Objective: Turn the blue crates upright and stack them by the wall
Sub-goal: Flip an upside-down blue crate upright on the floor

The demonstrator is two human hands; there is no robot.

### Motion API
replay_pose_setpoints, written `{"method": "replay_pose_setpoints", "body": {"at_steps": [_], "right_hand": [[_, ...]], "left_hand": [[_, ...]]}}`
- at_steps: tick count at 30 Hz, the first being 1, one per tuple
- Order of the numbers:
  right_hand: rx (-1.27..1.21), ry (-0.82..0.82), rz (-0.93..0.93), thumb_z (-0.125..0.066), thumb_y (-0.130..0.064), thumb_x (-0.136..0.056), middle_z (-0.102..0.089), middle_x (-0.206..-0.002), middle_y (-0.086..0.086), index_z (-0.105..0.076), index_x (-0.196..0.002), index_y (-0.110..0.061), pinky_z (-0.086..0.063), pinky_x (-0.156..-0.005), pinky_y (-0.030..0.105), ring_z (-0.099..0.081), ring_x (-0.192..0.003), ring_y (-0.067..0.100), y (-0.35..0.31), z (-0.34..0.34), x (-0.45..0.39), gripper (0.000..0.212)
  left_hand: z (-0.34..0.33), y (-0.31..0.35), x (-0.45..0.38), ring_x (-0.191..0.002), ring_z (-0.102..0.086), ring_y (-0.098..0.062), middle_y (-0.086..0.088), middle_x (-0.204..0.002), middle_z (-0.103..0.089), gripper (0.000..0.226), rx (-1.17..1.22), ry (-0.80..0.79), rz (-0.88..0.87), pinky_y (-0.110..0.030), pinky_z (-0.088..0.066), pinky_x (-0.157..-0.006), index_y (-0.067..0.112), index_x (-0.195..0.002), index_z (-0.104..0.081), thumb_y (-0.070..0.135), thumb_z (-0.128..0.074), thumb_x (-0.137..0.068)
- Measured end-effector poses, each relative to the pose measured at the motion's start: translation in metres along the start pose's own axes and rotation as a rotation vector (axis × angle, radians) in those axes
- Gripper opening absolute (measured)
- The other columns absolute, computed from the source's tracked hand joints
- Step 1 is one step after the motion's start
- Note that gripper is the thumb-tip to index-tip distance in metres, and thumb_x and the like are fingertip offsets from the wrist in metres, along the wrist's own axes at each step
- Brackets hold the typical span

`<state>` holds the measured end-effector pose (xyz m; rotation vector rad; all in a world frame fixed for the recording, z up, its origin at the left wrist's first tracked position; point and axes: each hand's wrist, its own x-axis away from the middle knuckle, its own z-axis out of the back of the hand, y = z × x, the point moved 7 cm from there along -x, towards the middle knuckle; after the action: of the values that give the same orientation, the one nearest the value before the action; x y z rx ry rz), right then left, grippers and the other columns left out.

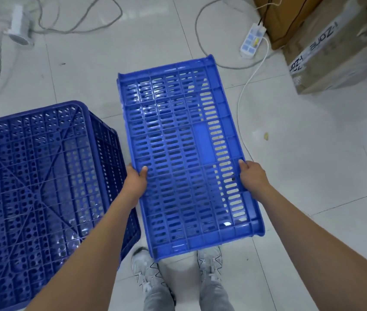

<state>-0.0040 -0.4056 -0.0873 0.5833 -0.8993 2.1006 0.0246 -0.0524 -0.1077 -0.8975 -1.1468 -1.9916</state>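
Nearest to me are my own grey sneakers (pixel 146 268) on the tiled floor (pixel 312 176), and just above them the near end of the lighter blue crate (pixel 184 158) that I am carrying. My left hand (pixel 134 185) grasps its left long edge, thumb on the slotted face and fingers curled under; my right hand (pixel 253 176) grasps the opposite edge the same way. I judge the matched grip at mid-length is there to balance the crate so it can be rotated, since I seem to be looking at its slotted base with the rim turned away, though I cannot be sure which way up it is.

Just beside it on my left, the darker blue crate (pixel 43 187) sits upside down on the floor, ribbed underside facing up, so it is not yet turned upright.

Farther off, a white power strip (pixel 252 40) lies by the cardboard boxes (pixel 326 52) at the right, one cable trailing toward the crate. Tape on the nearer box reads, upside down, something like "I-ZONE". Grey cables (pixel 66 21) loop across the far floor on the left, around a small white device (pixel 20 25)
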Motion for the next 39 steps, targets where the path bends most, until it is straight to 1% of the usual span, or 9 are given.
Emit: {"method": "replay_pose_setpoints", "body": {"at_steps": [3,5,12,16,20,24,28,32,39], "right_hand": [[0.011,0.008,-0.006,-0.029,-0.037,-0.105,-0.056,-0.089,0.013,-0.053,-0.089,-0.003,-0.036,-0.07,0.032,-0.054,-0.084,0.031,0.014,0.002,0.006,0.044],[-0.059,-0.003,-0.014,-0.028,-0.037,-0.104,-0.056,-0.097,0.011,-0.052,-0.108,-0.005,-0.036,-0.074,0.032,-0.053,-0.086,0.028,0.013,0.004,0.007,0.04],[-0.311,0.006,0.019,-0.044,-0.047,-0.098,-0.054,-0.082,0.004,-0.055,-0.112,-0.005,-0.039,-0.059,0.029,-0.05,-0.073,0.022,-0.033,0.015,-0.017,0.046],[-0.225,-0.072,-0.054,-0.06,-0.068,-0.078,-0.065,-0.119,0.009,-0.055,-0.128,-0.004,-0.053,-0.088,0.04,-0.063,-0.104,0.03,-0.033,0.01,-0.033,0.082],[-0.235,-0.013,-0.015,-0.066,-0.073,-0.066,-0.07,-0.082,0.015,-0.063,-0.084,-0.001,-0.059,-0.076,0.043,-0.069,-0.075,0.03,-0.035,0.026,-0.025,0.074],[-0.141,0.16,0.08,-0.067,-0.055,-0.08,-0.033,-0.051,0.0,-0.027,-0.054,-0.018,-0.032,-0.054,0.032,-0.036,-0.048,0.02,-0.055,0.053,0.003,0.06],[0.103,0.309,0.239,-0.063,-0.051,-0.086,-0.054,-0.056,0.01,-0.051,-0.055,-0.01,-0.035,-0.058,0.034,-0.057,-0.065,0.034,-0.096,0.05,0.037,0.053],[0.272,0.3,0.272,-0.058,-0.051,-0.09,-0.071,-0.093,0.021,-0.067,-0.088,-0.004,-0.049,-0.072,0.038,-0.067,-0.093,0.037,-0.113,-0.011,0.058,0.048],[0.336,0.201,0.278,-0.052,-0.04,-0.097,-0.069,-0.104,0.02,-0.059,-0.106,-0.002,-0.049,-0.078,0.04,-0.065,-0.1,0.037,-0.107,-0.092,0.057,0.04]], "left_hand": [[-0.005,0.014,0.007,-0.074,-0.053,-0.026,-0.016,-0.135,-0.051,0.07,-0.066,0.035,-0.029,-0.035,-0.042,-0.053,0.017,-0.158,0.003,0.036,-0.037,-0.105],[-0.006,0.024,0.011,-0.061,-0.051,-0.027,-0.023,-0.143,-0.044,0.068,-0.108,0.122,-0.088,-0.037,-0.041,-0.049,0.02,-0.158,0.0,0.033,-0.04,-0.105],[-0.026,0.025,0.029,-0.134,-0.044,-0.039,-0.01,-0.165,-0.003,0.084,-0.253,0.188,-0.25,-0.048,-0.052,-0.091,0.023,-0.157,0.011,0.037,-0.048,-0.1],[-0.044,0.019,0.034,-0.151,-0.003,-0.041,-0.011,-0.163,0.021,0.096,-0.385,0.162,-0.208,-0.057,-0.018,-0.119,0.018,-0.155,0.021,0.048,-0.05,-0.097],[-0.053,0.027,0.042,-0.151,0.009,-0.039,-0.015,-0.161,0.027,0.102,-0.436,0.163,-0.176,-0.059,-0.001,-0.119,0.018,-0.155,0.02,0.059,-0.049,-0.093],[-0.053,0.027,0.03,-0.151,0.006,-0.039,-0.016,-0.16,0.029,0.096,-0.516,-0.014,-0.179,-0.06,-0.006,-0.119,0.027,-0.156,0.016,0.07,-0.039,-0.091],[-0.053,0.038,0.018,-0.149,-0.015,-0.042,-0.016,-0.165,0.004,0.071,-0.623,-0.12,-0.172,-0.061,-0.021,-0.116,0.027,-0.158,-0.011,0.056,-0.036,-0.098],[-0.067,0.074,0.042,-0.105,-0.062,-0.034,-0.016,-0.131,-0.059,0.045,-0.07,-0.106,-0.302,-0.037,-0.051,-0.089,0.017,-0.146,-0.043,0.028,-0.04,-0.102],[-0.079,0.036,0.028,-0.093,-0.055,-0.022,-0.004,-0.113,-0.06,0.034,0.17,-0.221,-0.152,-0.033,-0.045,-0.081,0.018,-0.129,-0.055,0.031,-0.035,-0.104]]}}
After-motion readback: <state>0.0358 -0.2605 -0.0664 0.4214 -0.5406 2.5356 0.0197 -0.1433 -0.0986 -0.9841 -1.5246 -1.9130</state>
